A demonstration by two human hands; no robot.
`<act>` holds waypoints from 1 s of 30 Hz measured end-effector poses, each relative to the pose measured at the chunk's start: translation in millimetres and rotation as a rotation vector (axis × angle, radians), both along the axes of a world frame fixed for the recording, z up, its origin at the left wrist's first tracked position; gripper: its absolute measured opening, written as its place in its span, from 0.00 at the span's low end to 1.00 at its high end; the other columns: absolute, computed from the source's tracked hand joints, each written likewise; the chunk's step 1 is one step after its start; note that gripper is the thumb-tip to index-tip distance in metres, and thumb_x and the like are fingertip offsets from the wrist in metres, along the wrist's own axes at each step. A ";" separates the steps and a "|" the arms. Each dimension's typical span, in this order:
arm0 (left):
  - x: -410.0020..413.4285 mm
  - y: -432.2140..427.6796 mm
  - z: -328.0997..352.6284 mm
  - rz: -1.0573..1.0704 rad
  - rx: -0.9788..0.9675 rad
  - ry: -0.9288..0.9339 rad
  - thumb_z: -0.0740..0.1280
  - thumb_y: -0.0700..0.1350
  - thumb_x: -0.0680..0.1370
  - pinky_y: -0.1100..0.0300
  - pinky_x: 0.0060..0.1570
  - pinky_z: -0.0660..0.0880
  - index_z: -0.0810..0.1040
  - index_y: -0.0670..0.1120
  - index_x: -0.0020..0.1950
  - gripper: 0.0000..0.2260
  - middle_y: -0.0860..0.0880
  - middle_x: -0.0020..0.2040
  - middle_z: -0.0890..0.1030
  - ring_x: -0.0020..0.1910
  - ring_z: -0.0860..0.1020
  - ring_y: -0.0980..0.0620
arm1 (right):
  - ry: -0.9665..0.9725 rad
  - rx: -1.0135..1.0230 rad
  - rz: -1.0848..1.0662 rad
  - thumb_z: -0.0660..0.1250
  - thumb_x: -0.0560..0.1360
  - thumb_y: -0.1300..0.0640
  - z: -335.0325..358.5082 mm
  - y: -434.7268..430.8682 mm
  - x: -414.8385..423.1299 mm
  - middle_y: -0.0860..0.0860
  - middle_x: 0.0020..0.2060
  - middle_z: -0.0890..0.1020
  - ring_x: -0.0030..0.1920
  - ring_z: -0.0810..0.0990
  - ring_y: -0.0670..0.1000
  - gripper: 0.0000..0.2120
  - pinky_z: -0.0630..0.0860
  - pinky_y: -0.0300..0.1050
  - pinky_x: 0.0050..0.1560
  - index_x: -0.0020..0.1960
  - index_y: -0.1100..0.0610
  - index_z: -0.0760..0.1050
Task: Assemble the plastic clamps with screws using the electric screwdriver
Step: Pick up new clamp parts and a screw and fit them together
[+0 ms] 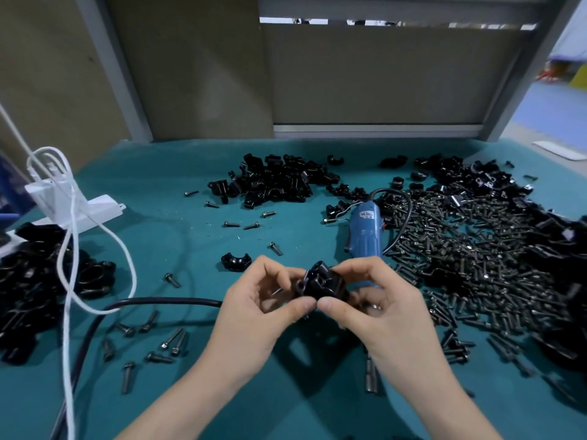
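On the teal table [190, 173]: one workstation, seen from beside the person.
Hands: two, the left hand [254, 306] and the right hand [381, 300], brought together over the near middle of the table.
Black plastic clamp [320, 282]: one, raised off the table and pinched between both hands; fingertips curl over its top, and the two thumb tips almost meet beneath it.
Electric screwdriver [365, 233]: one, blue, lying flat just behind the right hand, which hides its near end.
Screw heap [476, 249]: one broad spread on the right, too many to count, touching the screwdriver's right side.
Loose screws: at least six scattered between the rear pile and the hands; more lie at front left.
Clamp-half piles: three, a rear centre pile [273, 182], a rear right pile [460, 173] and a left pile [38, 281].
Single clamp half [235, 261]: one, just beyond the left hand.
Cords: one white cord [71, 249], looped; one black cable [158, 302] running to the left hand's wrist.
Power strip [82, 211]: one, white, at far left.
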State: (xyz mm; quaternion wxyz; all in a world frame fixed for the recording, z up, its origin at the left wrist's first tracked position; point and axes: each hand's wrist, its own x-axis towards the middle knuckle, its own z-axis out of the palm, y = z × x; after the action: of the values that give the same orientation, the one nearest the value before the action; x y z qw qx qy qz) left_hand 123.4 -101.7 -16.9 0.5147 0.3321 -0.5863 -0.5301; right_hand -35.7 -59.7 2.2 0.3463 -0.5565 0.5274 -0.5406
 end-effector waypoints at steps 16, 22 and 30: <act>5.4 -0.3 3.3 -0.057 -0.013 -0.262 0.78 0.46 0.65 0.56 0.48 0.80 0.85 0.55 0.48 0.13 0.49 0.46 0.83 0.48 0.82 0.51 | 0.242 -0.058 0.095 0.78 0.67 0.61 -2.9 -3.4 -5.7 0.42 0.48 0.80 0.55 0.79 0.47 0.17 0.79 0.55 0.50 0.49 0.44 0.80; 5.1 0.2 0.5 -0.085 0.025 -0.296 0.77 0.35 0.68 0.62 0.49 0.79 0.83 0.57 0.51 0.19 0.52 0.49 0.85 0.48 0.83 0.53 | 0.328 -0.040 0.094 0.78 0.67 0.60 -3.4 -3.2 -9.0 0.39 0.47 0.79 0.54 0.78 0.43 0.17 0.77 0.43 0.50 0.50 0.44 0.80; 13.8 -4.7 0.9 -0.141 0.060 -0.285 0.75 0.34 0.69 0.66 0.45 0.78 0.84 0.56 0.49 0.18 0.51 0.47 0.85 0.47 0.83 0.55 | 0.286 -0.052 0.137 0.78 0.67 0.64 -5.4 -4.8 -8.2 0.39 0.45 0.78 0.52 0.79 0.43 0.21 0.80 0.39 0.43 0.47 0.40 0.79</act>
State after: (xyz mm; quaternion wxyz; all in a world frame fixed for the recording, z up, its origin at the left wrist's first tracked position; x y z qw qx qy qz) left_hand 137.2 -106.3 -16.0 0.3776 0.3770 -0.6592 -0.5298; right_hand -43.9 -64.5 -3.1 0.2891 -0.6714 0.5180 -0.4442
